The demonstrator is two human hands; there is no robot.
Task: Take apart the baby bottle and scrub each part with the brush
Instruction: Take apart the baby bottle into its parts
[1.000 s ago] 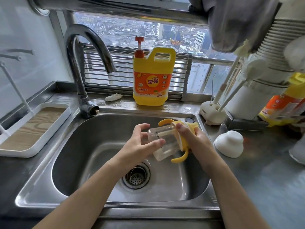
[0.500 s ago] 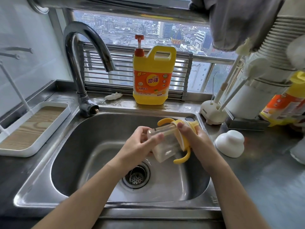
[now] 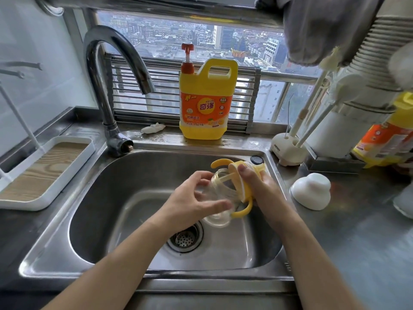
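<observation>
Over the steel sink (image 3: 93,220) I hold a baby bottle in both hands. My left hand (image 3: 190,202) grips the clear bottle body (image 3: 220,193), which lies tilted with its base towards me. My right hand (image 3: 254,184) grips the yellow collar with two curved handles (image 3: 240,189). The bottle's threaded mouth shows just apart from the collar, and a thin straw runs between them. A white dome cap (image 3: 310,191) lies on the counter to the right. Long white brushes (image 3: 312,108) stand in a cream holder (image 3: 288,151) behind the sink's right corner.
A curved tap (image 3: 107,86) rises at the sink's back left. A yellow detergent jug with a red pump (image 3: 207,101) stands on the sill. A white tray with a wood insert (image 3: 42,173) sits on the left; another orange-yellow bottle (image 3: 384,139) stands far right. The drain strainer (image 3: 185,238) lies below my hands.
The clear body has come away from the yellow collar, so its threaded mouth and the straw now show. My left hand has shifted its grip along the body.
</observation>
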